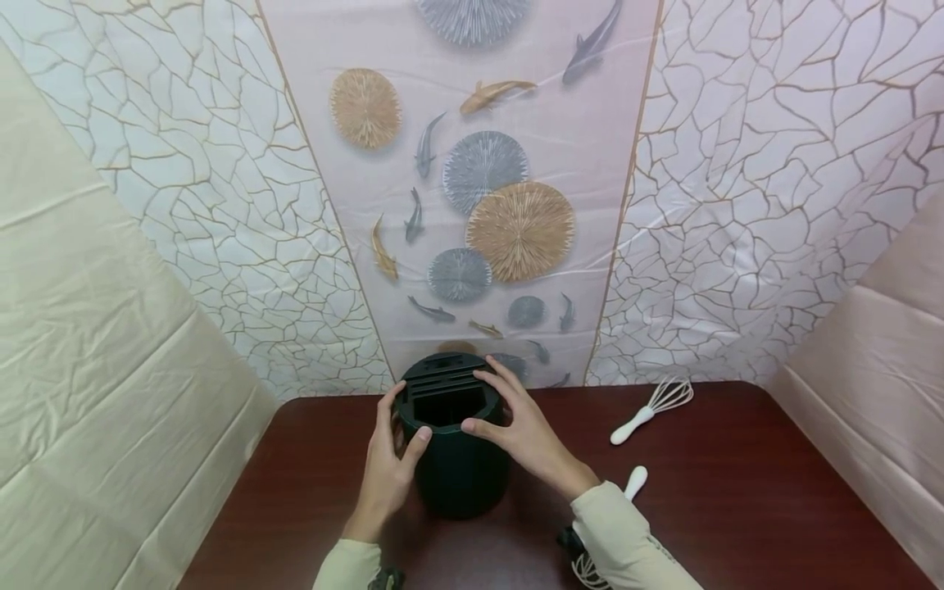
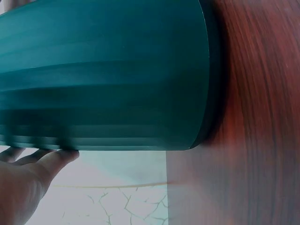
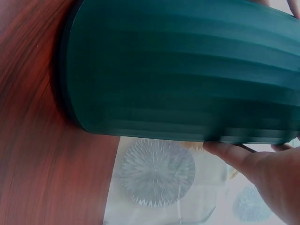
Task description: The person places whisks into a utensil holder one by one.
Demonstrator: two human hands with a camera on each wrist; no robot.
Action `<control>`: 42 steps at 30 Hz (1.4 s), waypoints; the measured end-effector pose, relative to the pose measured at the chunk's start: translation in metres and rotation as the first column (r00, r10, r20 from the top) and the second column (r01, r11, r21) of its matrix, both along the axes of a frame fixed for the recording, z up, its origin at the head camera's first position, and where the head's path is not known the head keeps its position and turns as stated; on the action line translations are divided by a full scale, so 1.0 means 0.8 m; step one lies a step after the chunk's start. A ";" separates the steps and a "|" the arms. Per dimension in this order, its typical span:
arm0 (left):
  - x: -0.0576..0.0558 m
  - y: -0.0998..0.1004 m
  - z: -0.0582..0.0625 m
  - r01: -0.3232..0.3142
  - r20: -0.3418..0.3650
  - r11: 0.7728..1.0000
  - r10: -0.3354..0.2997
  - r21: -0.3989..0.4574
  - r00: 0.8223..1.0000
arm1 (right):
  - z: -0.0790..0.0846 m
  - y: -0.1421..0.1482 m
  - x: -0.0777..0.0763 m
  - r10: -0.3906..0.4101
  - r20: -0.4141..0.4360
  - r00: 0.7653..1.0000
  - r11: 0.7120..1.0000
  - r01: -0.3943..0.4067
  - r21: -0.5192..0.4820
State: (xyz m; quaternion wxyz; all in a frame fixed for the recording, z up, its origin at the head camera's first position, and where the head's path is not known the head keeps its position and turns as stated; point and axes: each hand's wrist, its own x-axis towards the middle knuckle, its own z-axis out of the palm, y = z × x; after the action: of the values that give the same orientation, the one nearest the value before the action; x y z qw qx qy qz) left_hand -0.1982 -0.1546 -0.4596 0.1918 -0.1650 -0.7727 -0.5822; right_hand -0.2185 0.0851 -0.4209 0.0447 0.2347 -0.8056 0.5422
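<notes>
A dark green, round utensil holder [image 1: 460, 483] with a slotted top and one wider opening stands upright on the table. My left hand [image 1: 389, 463] grips its upper left side, thumb at the near rim and fingers around the side. On the right, my right hand [image 1: 525, 430] holds the rim, its thumb at the front edge and its fingers reaching over the top. In the left wrist view the ribbed green wall of the holder [image 2: 108, 79] fills most of the picture, its base at the tabletop. The right wrist view shows the opposite side of the holder [image 3: 173, 75].
A white-handled whisk [image 1: 636, 424] lies at the back right of the dark red wooden table [image 1: 745, 492]. Nearer, a second whisk [image 1: 636, 480] is partly hidden beneath my right sleeve [image 1: 615, 524]. Patterned cloth [image 1: 509, 311] hangs behind the table's back edge.
</notes>
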 end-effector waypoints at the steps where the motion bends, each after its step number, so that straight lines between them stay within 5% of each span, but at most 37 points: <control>1: 0.000 0.002 0.000 0.004 0.001 1.000 -0.004 -0.002 1.000 | -0.001 0.002 0.001 -0.003 0.000 1.000 1.000 0.003 -0.002; 42: -0.018 0.061 0.004 0.142 0.034 0.990 -0.142 0.002 0.989 | -0.002 0.067 0.007 -0.100 -0.063 0.993 0.995 0.101 0.005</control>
State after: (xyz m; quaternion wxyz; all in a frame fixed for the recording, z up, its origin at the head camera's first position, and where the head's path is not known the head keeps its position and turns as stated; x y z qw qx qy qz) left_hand -0.2130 -0.1061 -0.4561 0.1365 -0.2095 -0.7623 -0.5969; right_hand -0.2128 0.1389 -0.4228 0.0963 0.2110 -0.8169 0.5281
